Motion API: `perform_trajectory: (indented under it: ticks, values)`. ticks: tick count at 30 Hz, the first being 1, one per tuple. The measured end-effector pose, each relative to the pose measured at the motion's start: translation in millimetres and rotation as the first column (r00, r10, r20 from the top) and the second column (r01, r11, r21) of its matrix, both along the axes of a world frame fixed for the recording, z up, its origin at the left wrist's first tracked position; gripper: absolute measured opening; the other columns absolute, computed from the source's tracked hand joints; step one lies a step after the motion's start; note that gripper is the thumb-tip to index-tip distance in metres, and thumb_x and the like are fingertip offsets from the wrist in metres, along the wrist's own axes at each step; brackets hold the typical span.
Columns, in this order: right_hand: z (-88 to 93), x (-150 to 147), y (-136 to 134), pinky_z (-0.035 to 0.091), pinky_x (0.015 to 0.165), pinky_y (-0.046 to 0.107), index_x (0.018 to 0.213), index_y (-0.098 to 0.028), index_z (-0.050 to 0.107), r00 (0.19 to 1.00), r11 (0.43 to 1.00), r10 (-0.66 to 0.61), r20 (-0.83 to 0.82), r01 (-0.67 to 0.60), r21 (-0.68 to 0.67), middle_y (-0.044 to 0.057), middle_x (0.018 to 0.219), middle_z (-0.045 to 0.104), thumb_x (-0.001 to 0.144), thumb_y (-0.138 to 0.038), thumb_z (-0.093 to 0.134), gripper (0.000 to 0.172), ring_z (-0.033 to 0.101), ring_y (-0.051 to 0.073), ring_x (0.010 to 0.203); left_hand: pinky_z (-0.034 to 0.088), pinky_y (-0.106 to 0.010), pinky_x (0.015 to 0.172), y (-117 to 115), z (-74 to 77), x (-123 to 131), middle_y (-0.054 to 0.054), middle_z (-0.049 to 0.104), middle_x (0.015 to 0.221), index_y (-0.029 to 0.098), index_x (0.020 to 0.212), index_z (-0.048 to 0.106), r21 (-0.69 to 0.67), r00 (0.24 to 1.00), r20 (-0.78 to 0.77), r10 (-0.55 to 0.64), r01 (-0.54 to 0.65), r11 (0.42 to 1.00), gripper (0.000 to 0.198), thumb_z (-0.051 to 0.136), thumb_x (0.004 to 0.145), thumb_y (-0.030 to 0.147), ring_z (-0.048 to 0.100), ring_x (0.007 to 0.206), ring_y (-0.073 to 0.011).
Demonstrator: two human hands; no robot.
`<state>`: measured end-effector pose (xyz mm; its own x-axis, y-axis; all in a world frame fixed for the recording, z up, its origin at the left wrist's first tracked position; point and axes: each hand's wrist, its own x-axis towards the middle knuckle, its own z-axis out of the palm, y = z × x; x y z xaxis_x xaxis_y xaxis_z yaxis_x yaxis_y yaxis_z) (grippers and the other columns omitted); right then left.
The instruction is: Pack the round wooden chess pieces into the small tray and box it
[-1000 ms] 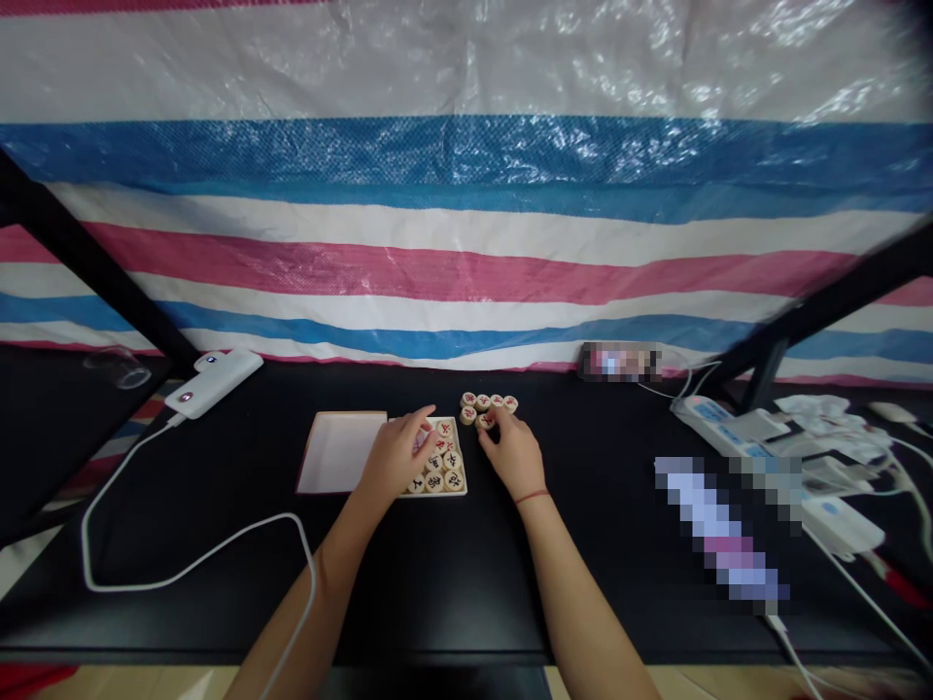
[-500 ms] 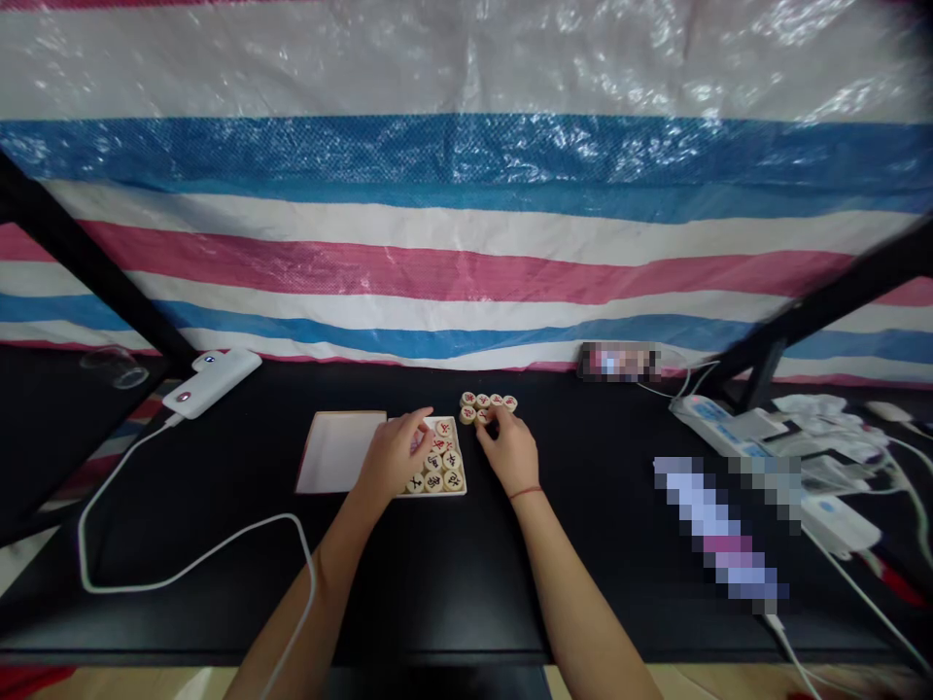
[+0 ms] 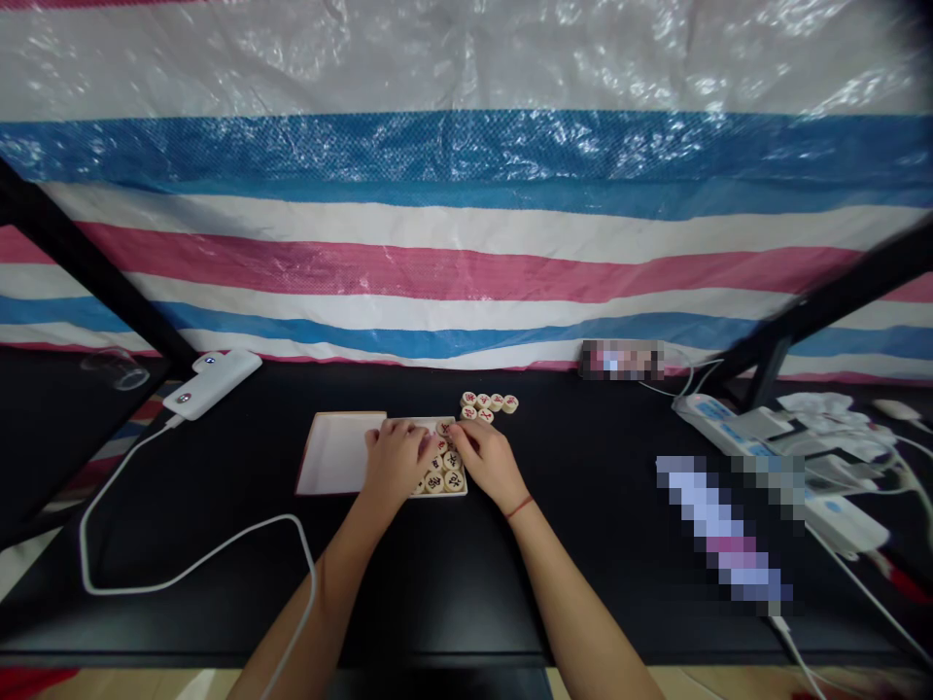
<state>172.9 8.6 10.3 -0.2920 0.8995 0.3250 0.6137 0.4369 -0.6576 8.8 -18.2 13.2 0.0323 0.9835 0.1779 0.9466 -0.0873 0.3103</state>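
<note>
A shallow white box [image 3: 459, 493] holds round cream Chinese chess pieces [image 3: 453, 480] marked in black or red, its lid [image 3: 339, 454] lying flat on the left. My left hand [image 3: 397, 457] reaches over the box's left half with fingers curled down; what is under them is hidden. My right hand [image 3: 487, 457] is at the box's upper right, thumb and fingers closed around the edge of a red-marked piece [image 3: 444, 428]. Just behind that hand, several red-marked pieces [image 3: 483, 401] stand on the black table in two rows, the front row shorter.
A white power bank [image 3: 219, 379] with a long white cable [image 3: 190, 564] lies on the left. Toward the right are a power strip [image 3: 714, 420] with plugs and cables, and blurred-out items. A striped plastic sheet [image 3: 466, 272] hangs behind the black table [image 3: 437, 583].
My right hand has left the front row of pieces and moved left and nearer to the box, uncovering a piece there. My left hand's fingers have lowered and curled over the box.
</note>
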Motion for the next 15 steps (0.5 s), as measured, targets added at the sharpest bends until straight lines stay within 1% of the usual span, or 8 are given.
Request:
perform_trajectory:
  ticks: [3, 7, 13, 15]
  values:
    - [-3.5, -2.2, 0.1, 0.042, 0.070, 0.024, 0.076, -0.019, 0.063, 0.999, 0.998, -0.017, 0.030, 0.019, -0.066, 0.004, 0.074, 0.064, 0.096, -0.037, 0.039, 0.036, 0.060, 0.017, 0.073, 0.034, -0.043, 0.083, -3.2, -0.3, 5.9, -0.009, 0.068, 0.100, 0.021, 0.089, 0.072, -0.018, 0.999, -0.033, 0.019, -0.020, 1.000, 0.033, 0.047, 0.092, 0.041, 0.053, 0.102, -0.0287]
    - [-3.9, -3.2, -0.3, 0.040, 0.064, 0.023, 0.075, -0.019, 0.062, 0.999, 0.990, -0.032, 0.042, 0.037, -0.137, 0.004, 0.075, 0.066, 0.097, -0.040, 0.035, 0.040, 0.060, 0.016, 0.068, 0.034, -0.043, 0.084, -5.3, 1.6, 9.8, -0.010, 0.067, 0.097, 0.020, 0.086, 0.072, -0.030, 1.000, -0.024, 0.017, -0.017, 0.999, 0.032, 0.048, 0.092, 0.041, 0.053, 0.102, -0.0288]
    - [-3.2, -4.2, -1.2, 0.041, 0.064, 0.024, 0.075, -0.020, 0.062, 0.999, 0.987, -0.046, 0.026, 0.049, -0.151, 0.004, 0.074, 0.066, 0.097, -0.040, 0.034, 0.041, 0.061, 0.016, 0.068, 0.033, -0.042, 0.084, -5.8, 3.8, 12.2, -0.007, 0.070, 0.089, 0.020, 0.086, 0.067, -0.047, 0.999, 0.052, 0.006, -0.003, 0.999, 0.022, 0.053, 0.089, 0.037, 0.055, 0.100, -0.0274]
    - [-2.2, -4.4, -1.4, 0.043, 0.067, 0.025, 0.076, -0.020, 0.063, 0.999, 0.992, -0.053, -0.009, 0.052, -0.118, 0.005, 0.075, 0.066, 0.097, -0.038, 0.035, 0.039, 0.061, 0.017, 0.070, 0.033, -0.041, 0.085, -5.2, 4.9, 12.0, -0.005, 0.071, 0.086, 0.021, 0.086, 0.066, -0.038, 0.996, 0.086, 0.008, -0.005, 0.999, 0.018, 0.055, 0.089, 0.034, 0.056, 0.098, -0.0268]
